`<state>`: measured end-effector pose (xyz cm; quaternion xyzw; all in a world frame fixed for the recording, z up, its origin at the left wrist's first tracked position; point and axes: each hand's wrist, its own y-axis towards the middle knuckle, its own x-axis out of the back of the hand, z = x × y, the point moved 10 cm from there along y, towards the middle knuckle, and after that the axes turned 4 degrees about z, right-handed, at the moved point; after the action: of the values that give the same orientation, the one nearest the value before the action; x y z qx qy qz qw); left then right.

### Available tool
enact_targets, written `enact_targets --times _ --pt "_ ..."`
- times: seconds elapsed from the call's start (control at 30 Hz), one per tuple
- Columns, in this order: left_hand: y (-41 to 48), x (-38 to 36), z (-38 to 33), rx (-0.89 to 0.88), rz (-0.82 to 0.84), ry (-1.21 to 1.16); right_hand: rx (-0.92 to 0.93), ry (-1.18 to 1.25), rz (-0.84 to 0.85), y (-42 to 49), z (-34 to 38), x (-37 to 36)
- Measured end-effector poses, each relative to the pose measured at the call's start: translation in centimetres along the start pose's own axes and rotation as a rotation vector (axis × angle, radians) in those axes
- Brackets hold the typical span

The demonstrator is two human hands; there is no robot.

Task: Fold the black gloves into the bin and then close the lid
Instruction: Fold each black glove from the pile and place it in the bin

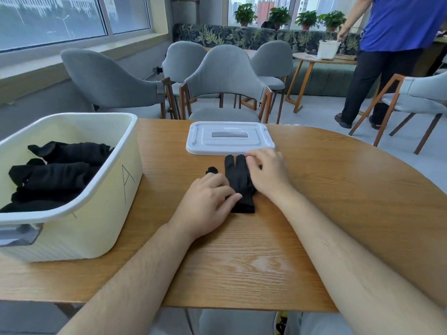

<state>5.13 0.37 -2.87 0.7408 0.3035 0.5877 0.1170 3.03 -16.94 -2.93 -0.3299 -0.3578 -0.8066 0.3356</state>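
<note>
Wood-grain table [338, 213] fills the lower frame, edge rounded on the right. At its 9 o'clk sits the bin [79, 238]: pale cream plastic, white rolled rim, ribbed lower wall, grey latch handle at the near-left end, top open. Inside are folded gloves [55, 175], black knit, stacked in several bundles. Grey padded chairs [225, 76] w/ wood legs stand at 12 o'clk behind the table. A person [399, 25] in a blue top & dark trousers stands at 2 o'clk, well apart.

Lid [229, 139] lies flat on the table at 12 o'clk, apart from the bin. It's white, rectangular w/ rounded corners, a stepped top and a grey strip in the centre recess.

Left hand [205, 206] comes in from 6 o'clk onto the glove's 9 o'clk side. The thumb lies across the fabric near the cuff, fingers curled, holding that edge. Right hand [268, 172] covers the 3 o'clk side, bent fingers over the glove's far fingers, right at the lid's near edge. Can't tell if it pinches or only presses.

Black glove [238, 182] lies flat mid-table, just this side of the lid, cuff to 6 o'clk, fingers to 12. It's dark knit w/ a ribbed cuff. Two fingers show btwn the hands, and the thumb tip pokes out past the left knuckles at 10 o'clk.

Writing: a thin hand-drawn "A" [127, 182] on the bin wall facing 3 o'clk.
</note>
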Motion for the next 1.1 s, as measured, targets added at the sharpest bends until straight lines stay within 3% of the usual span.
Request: enact_targets --times 0.13,0.2,0.33,0.43,0.57,0.67,0.8,1.1 --pt "0.3 -2.1 -0.6 -0.026 0.148 -0.002 -0.293 0.258 0.016 -1.2 -4.4 2.9" --pt "0.4 -2.7 -0.4 -0.008 0.185 -0.035 -0.291 0.327 0.094 -2.2 -4.4 3.3" --pt "0.4 -1.7 -0.2 0.047 0.086 0.003 -0.19 0.316 0.411 -4.5 -2.5 0.6" --pt "0.3 -0.9 0.5 0.138 0.016 -0.026 -0.129 0.353 0.494 -5.0 -1.1 -0.4" --pt "0.1 -0.7 0.9 0.175 0.001 -0.041 -0.098 0.445 0.457 -4.9 -0.5 -0.5" --pt "0.2 -0.7 -0.1 0.079 0.02 0.011 -0.124 0.463 0.345 -4.2 -1.6 -0.1" --pt "0.1 -1.4 -1.8 -0.093 0.12 0.065 -0.14 0.287 0.237 -3.7 -2.8 0.3" --pt "0.1 -2.1 -1.5 -0.091 0.105 -0.059 -0.123 -0.003 0.276 -3.8 -1.7 -1.4"
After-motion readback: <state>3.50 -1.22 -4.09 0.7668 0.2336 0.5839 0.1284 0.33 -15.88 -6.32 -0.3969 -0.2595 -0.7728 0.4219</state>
